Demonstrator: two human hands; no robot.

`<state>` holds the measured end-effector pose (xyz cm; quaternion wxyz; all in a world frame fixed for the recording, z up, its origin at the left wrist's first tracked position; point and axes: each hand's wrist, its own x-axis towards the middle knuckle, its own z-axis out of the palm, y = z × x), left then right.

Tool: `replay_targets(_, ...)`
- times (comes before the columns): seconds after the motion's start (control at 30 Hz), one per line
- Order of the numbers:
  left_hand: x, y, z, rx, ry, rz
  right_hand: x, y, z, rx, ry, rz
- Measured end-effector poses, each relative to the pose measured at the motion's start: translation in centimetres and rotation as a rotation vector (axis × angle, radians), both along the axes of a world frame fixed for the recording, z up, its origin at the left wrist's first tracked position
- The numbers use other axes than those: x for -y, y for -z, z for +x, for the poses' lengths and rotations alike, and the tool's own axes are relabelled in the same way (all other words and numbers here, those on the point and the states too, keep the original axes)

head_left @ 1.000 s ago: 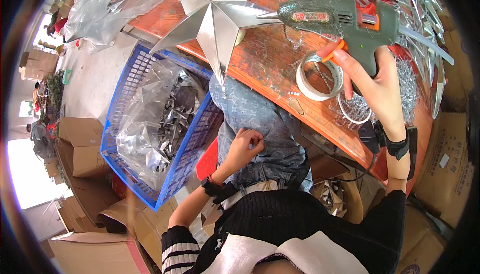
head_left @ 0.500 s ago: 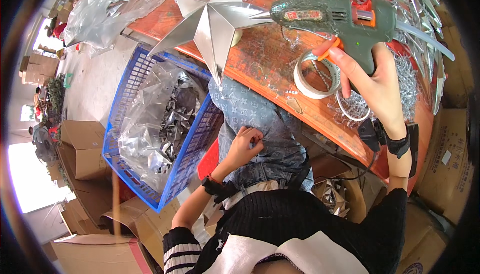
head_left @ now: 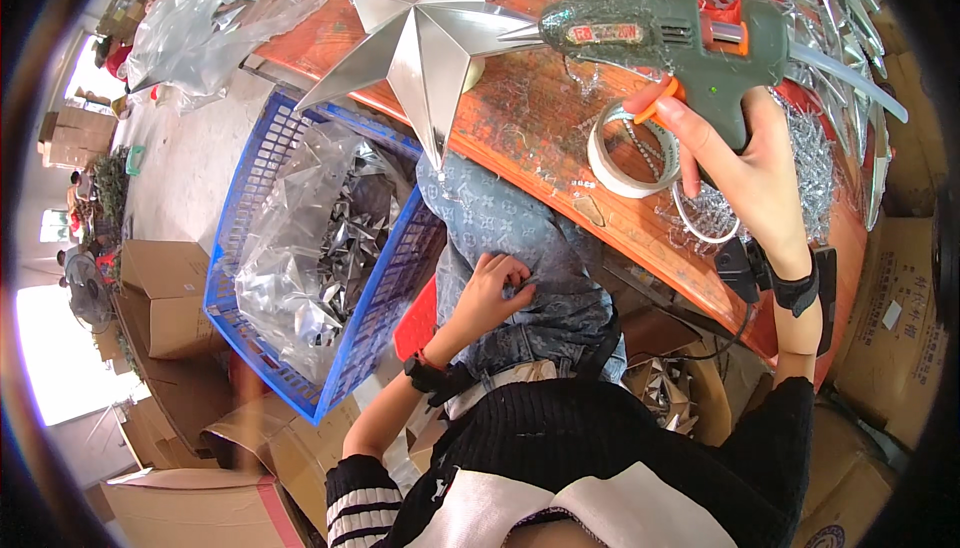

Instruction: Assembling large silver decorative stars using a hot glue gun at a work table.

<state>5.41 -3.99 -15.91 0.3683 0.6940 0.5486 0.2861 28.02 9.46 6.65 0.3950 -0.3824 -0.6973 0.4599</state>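
My right hand [head_left: 745, 168] is wrapped round the handle of a dark green hot glue gun [head_left: 650, 33], its fingers at the orange trigger. A translucent glue stick [head_left: 850, 80] pokes out of the gun's back. The nozzle points left and meets the right-hand point of a silver star [head_left: 415, 58]. That star sits at the table's near edge, one long point hanging over it; a small pale round thing shows partly behind it. On my thigh rests my left hand [head_left: 490, 298], empty, its fingers loosely bent and the thumb apart.
An orange table [head_left: 530, 138] carries a tape roll [head_left: 630, 153], silver tinsel [head_left: 810, 168] and shiny star pieces [head_left: 840, 8]. Left of my legs stands a blue basket [head_left: 345, 373] with bagged silver stars. Cardboard boxes [head_left: 165, 298] stand around. A cord runs below the table edge.
My left hand's fingers have loosened and the thumb has moved out from them. The glue gun and the star stay practically where they were.
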Motion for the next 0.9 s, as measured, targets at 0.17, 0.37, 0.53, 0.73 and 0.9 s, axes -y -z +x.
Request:
replay_targets(0.17,-0.2,0.0,0.2,0.037,-0.054,-0.064,0.0,-0.2,0.1,0.032,0.000,-0.012)
replay_targets(0.37,-0.5,-0.2,-0.1,0.121,-0.106,-0.191,0.0,-0.1,0.0,0.016,0.005,-0.001)
replay_targets(0.53,-0.7,-0.3,-0.9,0.173,-0.115,-0.366,-0.1,0.0,0.0,0.027,0.011,-0.017)
replay_targets(0.73,-0.6,2.2,-2.5,0.249,-0.058,-0.205,0.2,-0.3,-0.2,0.016,0.029,-0.088)
replay_targets(0.9,-1.1,0.1,-5.0,0.274,-0.325,-0.112,0.6,-0.8,-0.6,0.052,0.057,-0.072)
